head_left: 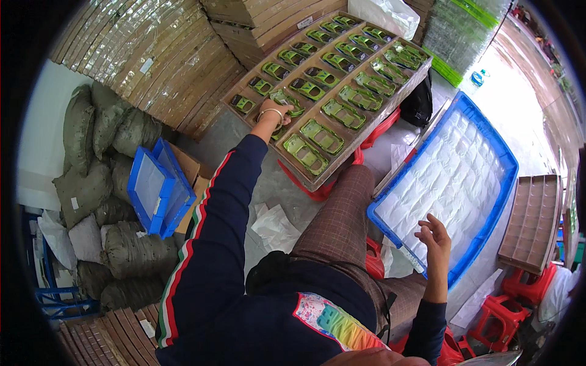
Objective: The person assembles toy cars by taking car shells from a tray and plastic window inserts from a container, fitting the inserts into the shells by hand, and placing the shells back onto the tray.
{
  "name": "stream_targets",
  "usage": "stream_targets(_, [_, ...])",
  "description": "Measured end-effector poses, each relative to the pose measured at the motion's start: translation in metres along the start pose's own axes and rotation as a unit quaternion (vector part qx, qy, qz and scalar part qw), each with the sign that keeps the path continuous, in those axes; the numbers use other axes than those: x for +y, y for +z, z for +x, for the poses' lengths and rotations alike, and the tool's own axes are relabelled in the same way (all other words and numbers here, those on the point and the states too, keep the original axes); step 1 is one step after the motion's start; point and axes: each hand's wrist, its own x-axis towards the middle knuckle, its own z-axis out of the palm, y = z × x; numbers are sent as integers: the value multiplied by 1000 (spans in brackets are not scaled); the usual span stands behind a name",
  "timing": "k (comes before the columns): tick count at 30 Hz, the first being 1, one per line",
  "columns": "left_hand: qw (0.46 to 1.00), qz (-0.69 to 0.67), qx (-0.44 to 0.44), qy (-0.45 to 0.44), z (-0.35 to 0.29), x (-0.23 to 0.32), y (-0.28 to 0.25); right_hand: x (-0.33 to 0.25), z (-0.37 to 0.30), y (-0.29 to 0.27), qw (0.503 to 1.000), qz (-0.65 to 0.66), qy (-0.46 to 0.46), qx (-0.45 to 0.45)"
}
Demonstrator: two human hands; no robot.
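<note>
My left hand (276, 113), with a bracelet at the wrist, reaches over a brown compartment tray (332, 174). Its bent fingers are closed on the near edge of a green toy car body (288, 100); the fingertips are partly hidden. Rows of similar green car bodies fill the tray, some with dark parts, such as this green car body (306, 154) at the near corner. My right hand (436, 243) is raised above the near edge of a blue-rimmed tray (504, 160) lined with white wrapping. Its fingers are apart, slightly curled, and hold nothing.
Red stools (497, 320) stand at the lower right, beside an upright brown divided tray (532, 222). Blue bins (149, 186) and stuffed sacks (134, 256) lie on the left. Stacked brown trays (152, 67) rise behind. White paper (274, 229) lies on the floor.
</note>
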Motion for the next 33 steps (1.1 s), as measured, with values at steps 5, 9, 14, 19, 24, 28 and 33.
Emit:
stream_targets(5, [940,327,4,94,-10,14,-19,-2,3,-13,1000,-16,18,2])
stream_targets(9, [904,313,143,255,13,-27,-52,-3,9,-15,1000,-5,22,15])
stream_targets(14, [903,344,13,255,-14,-53,-83,3,15,-19,1000,-6,21,18])
stream_targets(19, [819,482,-25,310,-32,-45,-65,2,8,-24,999,-19,20,33])
stream_targets(24, [901,302,-95,296,30,-69,-52,-7,1,-30,998,-17,9,57])
stream_targets(28, [950,248,47,184,33,-72,-61,4,7,-33,997,-54,-13,55])
stream_targets(33, [957,22,145,250,-15,-48,-56,7,9,-60,996,-16,8,88])
